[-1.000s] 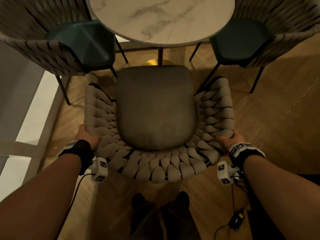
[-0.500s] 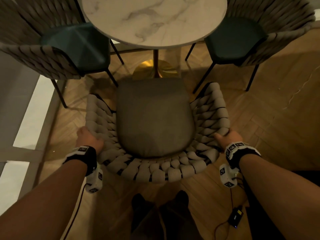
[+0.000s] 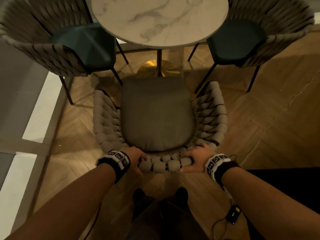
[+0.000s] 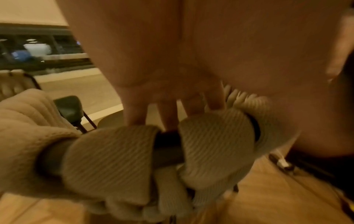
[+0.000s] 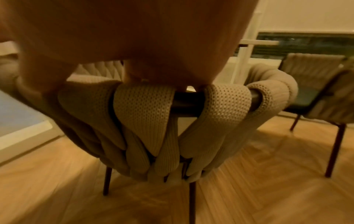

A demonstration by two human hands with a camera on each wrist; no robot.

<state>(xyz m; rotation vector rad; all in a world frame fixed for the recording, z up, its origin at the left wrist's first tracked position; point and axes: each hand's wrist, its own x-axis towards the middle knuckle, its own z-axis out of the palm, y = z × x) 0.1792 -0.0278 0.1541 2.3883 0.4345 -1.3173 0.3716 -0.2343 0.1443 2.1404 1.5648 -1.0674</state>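
A chair with a grey seat cushion (image 3: pixel 155 115) and a beige woven rope back (image 3: pixel 162 164) stands on the wood floor right in front of me, facing the round table. My left hand (image 3: pixel 137 159) grips the rear rim of the back just left of its middle, fingers (image 4: pixel 134 110) curled over the rope wraps (image 4: pixel 114 151). My right hand (image 3: pixel 195 158) grips the same rim just right of the middle, with its thumb under the rope. In the right wrist view the right hand (image 5: pixel 134 45) sits on top of the woven straps (image 5: pixel 141 113).
A round white marble table (image 3: pixel 159 19) on a gold base (image 3: pixel 155 68) stands beyond the chair. Two woven chairs with dark green seats flank it, at left (image 3: pixel 83 44) and right (image 3: pixel 237 42). A white window frame (image 3: pixel 34 118) runs along the left. A small black device (image 3: pixel 233 213) lies by my feet.
Both hands have moved from the two sides of the chair's back to the middle of its rear rim. The chair has come back from the table, baring the gold base.
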